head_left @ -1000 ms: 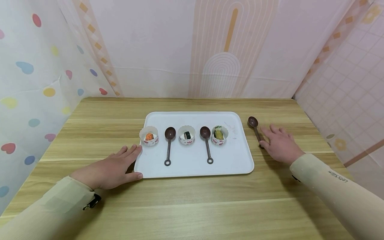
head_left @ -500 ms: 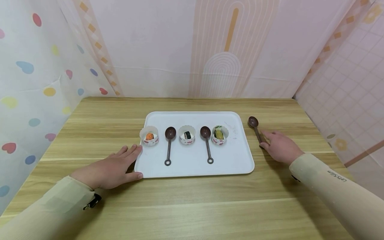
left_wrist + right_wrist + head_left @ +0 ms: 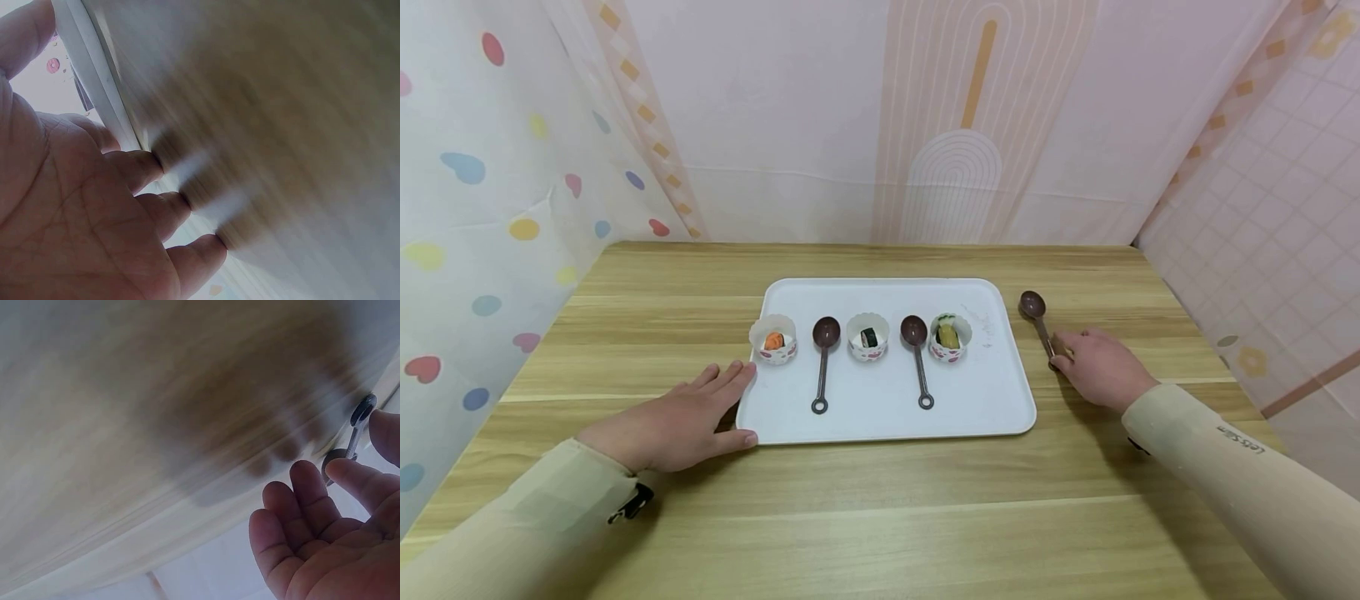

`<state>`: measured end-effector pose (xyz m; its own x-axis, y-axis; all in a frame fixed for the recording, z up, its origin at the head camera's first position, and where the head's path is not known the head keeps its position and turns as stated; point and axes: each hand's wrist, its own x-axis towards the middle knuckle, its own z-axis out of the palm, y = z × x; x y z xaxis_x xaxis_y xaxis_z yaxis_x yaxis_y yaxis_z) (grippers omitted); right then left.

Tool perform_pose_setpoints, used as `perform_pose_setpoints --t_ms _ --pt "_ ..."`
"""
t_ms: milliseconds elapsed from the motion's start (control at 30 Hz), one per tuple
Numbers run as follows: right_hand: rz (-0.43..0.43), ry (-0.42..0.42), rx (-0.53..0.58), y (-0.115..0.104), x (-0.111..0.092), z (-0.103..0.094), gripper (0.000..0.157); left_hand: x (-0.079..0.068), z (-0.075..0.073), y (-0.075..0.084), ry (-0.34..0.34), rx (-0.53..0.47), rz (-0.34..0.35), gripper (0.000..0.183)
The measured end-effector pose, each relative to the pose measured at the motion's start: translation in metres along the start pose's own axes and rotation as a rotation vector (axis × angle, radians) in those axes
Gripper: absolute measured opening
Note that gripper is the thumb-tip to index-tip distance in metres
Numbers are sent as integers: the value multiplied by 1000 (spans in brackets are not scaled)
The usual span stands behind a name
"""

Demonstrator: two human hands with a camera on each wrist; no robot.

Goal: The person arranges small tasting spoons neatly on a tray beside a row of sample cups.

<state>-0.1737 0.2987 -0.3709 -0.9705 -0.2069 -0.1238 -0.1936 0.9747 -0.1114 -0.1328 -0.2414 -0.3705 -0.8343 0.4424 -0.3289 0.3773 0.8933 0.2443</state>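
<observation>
My left hand (image 3: 673, 423) lies with straight, spread fingers at the left edge of the white tray (image 3: 865, 425), its thumb at the near corner. On the right, my right hand (image 3: 1103, 367) pinches the handle of a brown measuring spoon (image 3: 1033, 306) between thumb and index finger. That spoon lies on the table beside the tray, bowl pointing away. In the right wrist view the spoon's ring end (image 3: 362, 410) shows between thumb and index finger, while the other fingers (image 3: 272, 534) are loosely curled.
Paper cups with sushi pieces stand on the tray: a left cup (image 3: 773, 340), a middle cup (image 3: 867, 337) and a right cup (image 3: 950, 338). Between them lie a brown spoon (image 3: 826, 333) and another brown spoon (image 3: 913, 332). Patterned curtains (image 3: 775, 125) border the wooden table (image 3: 880, 517).
My right hand's fingers have drawn in from spread to curled, and thumb and index finger have come together on the spoon's handle. The left hand and tray have stayed still.
</observation>
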Motion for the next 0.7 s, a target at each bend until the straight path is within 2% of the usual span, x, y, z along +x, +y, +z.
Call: perform_pose_setpoints --t_ms 67,300,700 --pt "-1 0 3 0 1 -1 50 0 0 0 1 -1 -1 107" --pt "-24 17 23 0 3 0 24 0 -1 1 9 -4 5 105" --pt "-12 9 69 -2 7 1 15 0 -1 1 7 -4 3 106"
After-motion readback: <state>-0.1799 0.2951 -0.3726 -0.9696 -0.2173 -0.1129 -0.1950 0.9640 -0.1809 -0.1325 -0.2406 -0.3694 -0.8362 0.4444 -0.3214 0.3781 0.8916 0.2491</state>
